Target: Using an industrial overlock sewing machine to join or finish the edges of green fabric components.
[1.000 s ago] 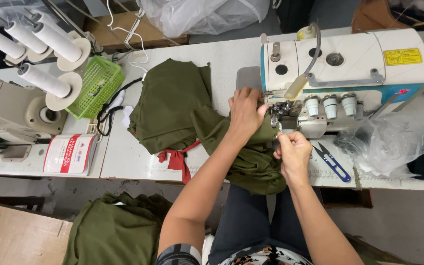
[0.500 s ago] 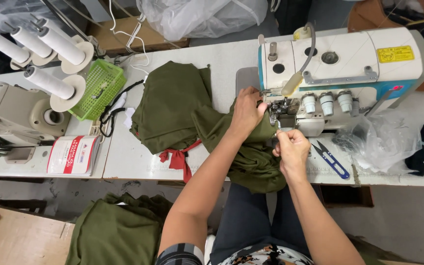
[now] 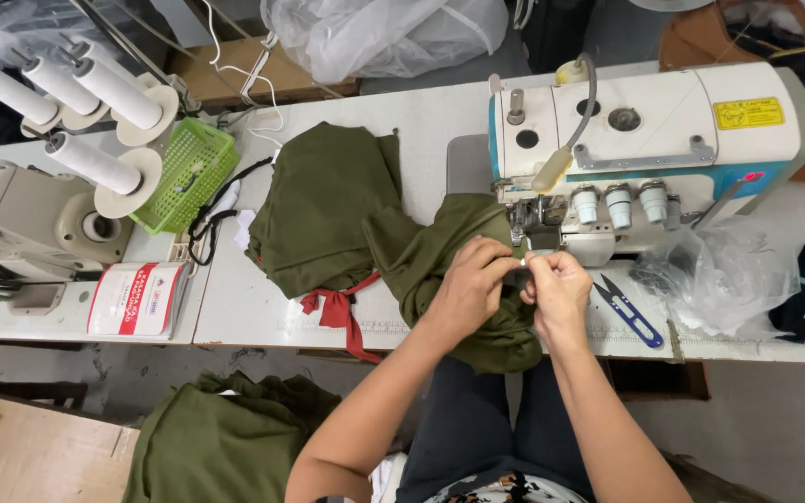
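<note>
Pinching something small: left hand (image 3: 470, 284), right hand (image 3: 556, 289); green basket (image 3: 188, 175) contents unclear.

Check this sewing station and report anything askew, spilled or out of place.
The green basket sits tipped on its side beside the thread cones, open face toward the camera. A heap of olive fabric lies below the table edge, apparently on the floor. Otherwise nothing stands out; both hands pinch something small at the machine.
</note>
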